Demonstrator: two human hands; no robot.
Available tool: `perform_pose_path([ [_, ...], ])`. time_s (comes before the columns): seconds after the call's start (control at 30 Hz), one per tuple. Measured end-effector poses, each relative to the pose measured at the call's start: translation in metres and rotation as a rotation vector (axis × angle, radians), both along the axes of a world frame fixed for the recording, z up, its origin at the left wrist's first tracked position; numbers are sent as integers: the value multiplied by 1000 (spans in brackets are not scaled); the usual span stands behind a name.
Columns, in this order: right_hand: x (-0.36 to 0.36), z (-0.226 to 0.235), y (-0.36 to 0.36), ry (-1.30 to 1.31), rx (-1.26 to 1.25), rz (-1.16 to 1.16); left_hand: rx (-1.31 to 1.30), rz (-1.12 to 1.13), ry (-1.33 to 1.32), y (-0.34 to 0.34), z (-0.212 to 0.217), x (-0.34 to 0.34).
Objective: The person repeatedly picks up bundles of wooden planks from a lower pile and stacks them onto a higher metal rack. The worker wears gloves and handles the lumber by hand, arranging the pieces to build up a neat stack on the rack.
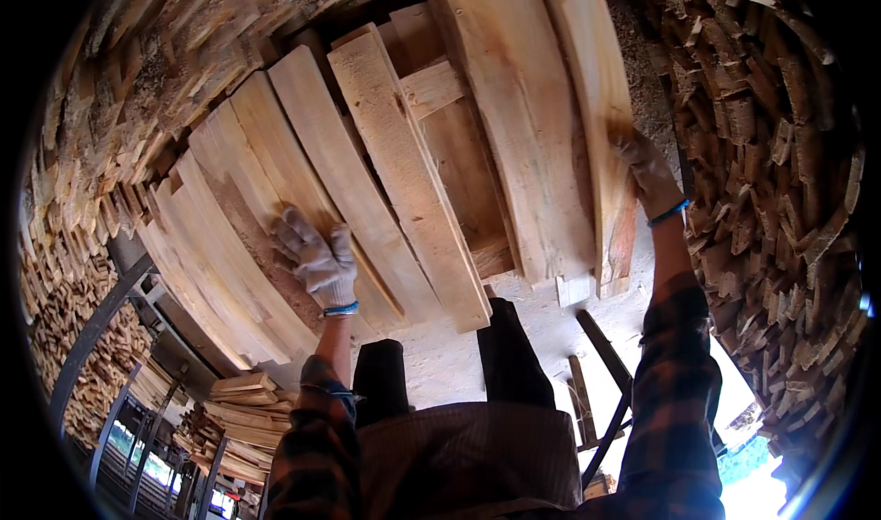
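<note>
My left hand [317,258], in a pale work glove with a blue cuff, lies with fingers spread on the flat wooden boards [252,139] at the left of a stack. My right hand [650,173], gloved likewise, is at the long edge of the rightmost board [592,79], its fingers bent over that edge. Beside this board lies a wide plank [523,116]. Farther left, a narrower plank [408,167] rests on top at a slant. Through the gap between these two, a short crosswise piece [431,89] and lower boards show.
Stacked wood pieces [752,153] rise on the right, and another tall stack [156,70] stands at the far left. A dark metal bar [92,336] curves at left. More boards [248,419] lie at lower left. Dark bars [606,355] stand near my right arm.
</note>
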State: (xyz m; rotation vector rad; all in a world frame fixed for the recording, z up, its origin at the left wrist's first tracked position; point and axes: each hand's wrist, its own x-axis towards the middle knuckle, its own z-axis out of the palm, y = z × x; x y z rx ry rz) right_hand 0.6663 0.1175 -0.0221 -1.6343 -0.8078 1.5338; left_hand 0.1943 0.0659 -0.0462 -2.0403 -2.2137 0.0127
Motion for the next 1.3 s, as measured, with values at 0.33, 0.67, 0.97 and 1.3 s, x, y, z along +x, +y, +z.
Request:
perform_pose_path([
  [0.33,-103,-25,3,373,-42,-200,-112,102,-68,-1,6,1],
  [0.67,-154,53,32,-1321,-88,615,-66,24,-33,3,6,3],
  [0.97,-63,-5,42,-898,-160,440,-69,18,54,2,-4,3],
  [1.3,-68,-38,2,-671,12,133,-110,128,31,1,5,-1],
])
